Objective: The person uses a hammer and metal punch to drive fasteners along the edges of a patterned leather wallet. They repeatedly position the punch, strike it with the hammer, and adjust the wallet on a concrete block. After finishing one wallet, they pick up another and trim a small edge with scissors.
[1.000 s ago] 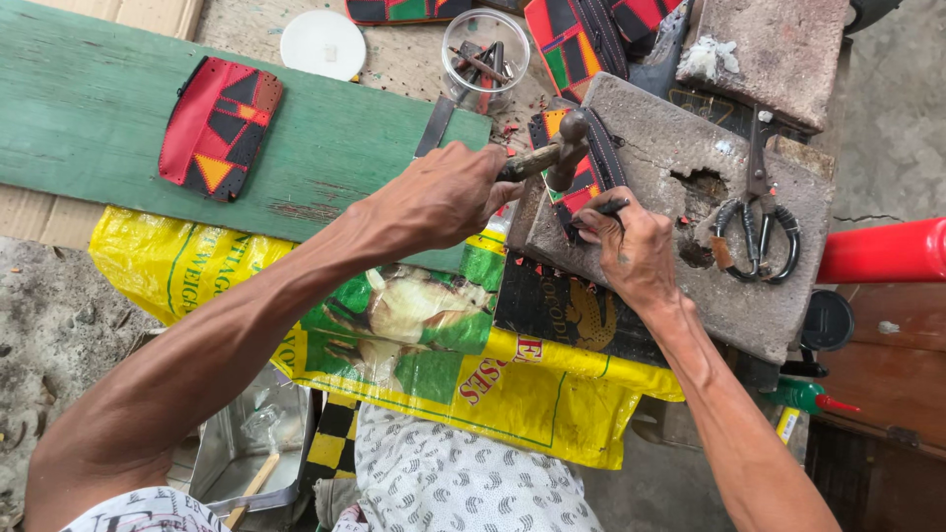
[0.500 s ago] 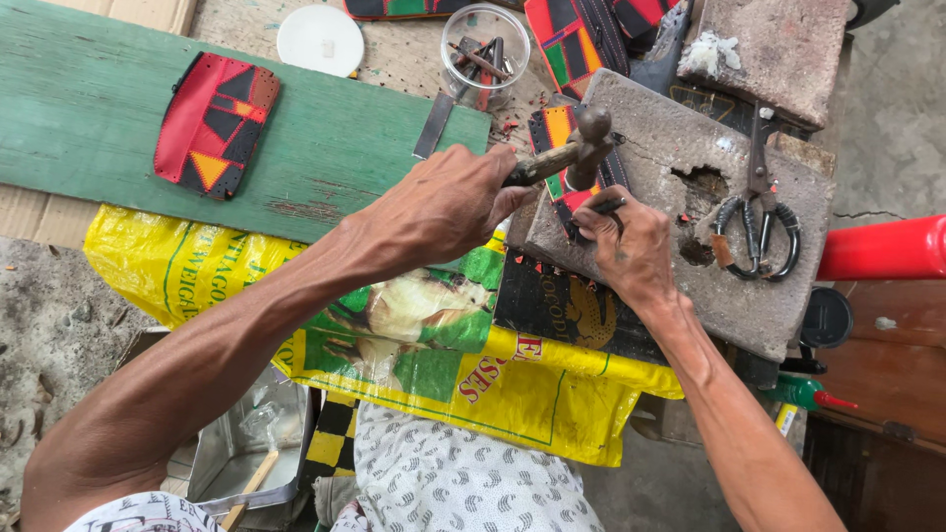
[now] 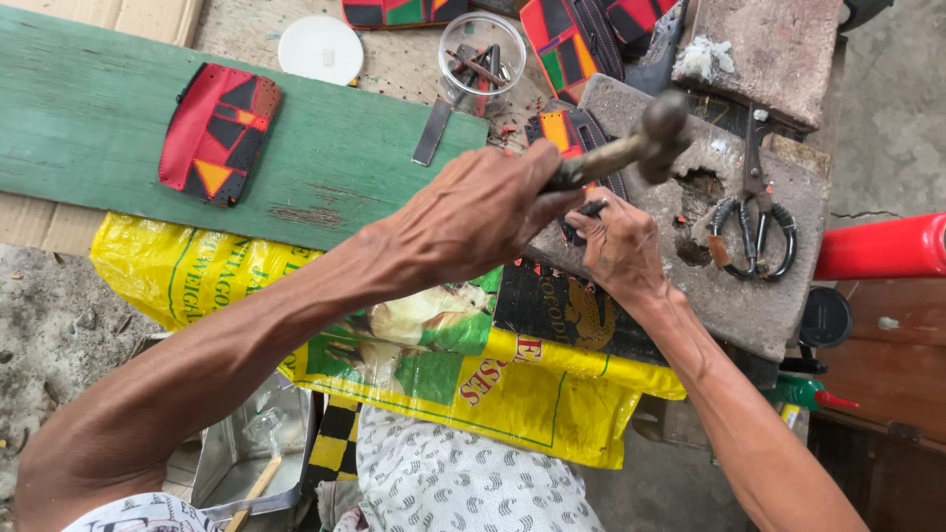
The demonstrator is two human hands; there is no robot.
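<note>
2 hands are working over the stone slab. The left hand is wrapping tightly around the handle of a hammer, holding its round head raised above the slab's near-left part. The right hand is pinching a thin dark punch against a patchwork leather strip lying on that same part of the slab.

The risk is looking plain: the right hand's fingertips are sitting just beside the spot under the hammer head, so a blow landing off-centre could be catching them. A punch leaning sideways could be skidding off and scarring the leather. The slab's pitted hollow and the scissors, lying toward its far-right part, could be jolting or letting the strip shift.
</note>
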